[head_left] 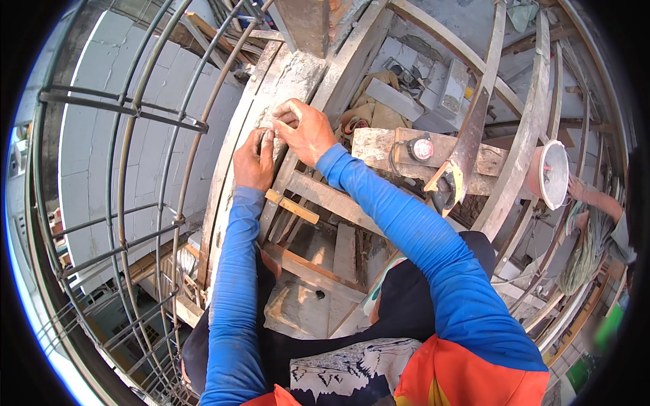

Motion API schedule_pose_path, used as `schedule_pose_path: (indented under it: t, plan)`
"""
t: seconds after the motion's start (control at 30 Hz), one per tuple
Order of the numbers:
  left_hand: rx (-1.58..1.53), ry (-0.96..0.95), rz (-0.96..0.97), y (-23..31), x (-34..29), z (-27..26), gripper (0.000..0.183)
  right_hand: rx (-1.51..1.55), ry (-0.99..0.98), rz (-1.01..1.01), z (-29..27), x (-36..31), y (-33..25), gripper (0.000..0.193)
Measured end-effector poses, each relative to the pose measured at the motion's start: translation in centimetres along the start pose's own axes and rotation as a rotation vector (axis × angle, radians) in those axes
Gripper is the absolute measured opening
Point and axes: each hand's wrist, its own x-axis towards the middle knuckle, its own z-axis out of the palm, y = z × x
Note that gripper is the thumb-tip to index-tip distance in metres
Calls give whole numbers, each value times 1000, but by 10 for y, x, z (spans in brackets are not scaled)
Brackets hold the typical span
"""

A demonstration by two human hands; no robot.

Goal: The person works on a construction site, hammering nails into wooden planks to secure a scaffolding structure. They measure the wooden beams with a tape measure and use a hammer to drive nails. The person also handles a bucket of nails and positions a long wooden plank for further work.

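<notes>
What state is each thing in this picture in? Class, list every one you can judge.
Left hand: fingers bent, close to the right; any held item unclear
Right hand: fingers curled; grip unclear
Blue sleeves: down to the wrists, wrinkled
Handsaw: out of the person's own hands
Round red-and-white item: resting on planks
Bucket: uncovered; contents unclear
Metal bar cage: open lattice, bars joined

Left hand, right hand close together, fingers bent (forearms stretched forward).
</notes>
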Motion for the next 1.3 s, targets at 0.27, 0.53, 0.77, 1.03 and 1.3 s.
schedule_pose_path:
  t: [0.27, 0.53, 0.77, 1.03, 1.3]
  plan:
    - [-419, 136, -376, -68, 36, 31, 24, -957, -231, -171, 70, -141, 107, 63]
    - [-693, -145, -413, -36, 99, 72, 31, -893, -407, 85, 73, -137, 121, 51]
    - [-769, -300, -515, -20, 135, 87, 42, -893, -530, 52, 3, -99, 75, 37]
    - [-79, -353, -303, -59, 180, 131, 48, -1037, -499, 21, -85, -76, 38, 34]
    - [155, -540, -260, -72, 234, 153, 30, -1264, -361, -298, -142, -34, 44, 27]
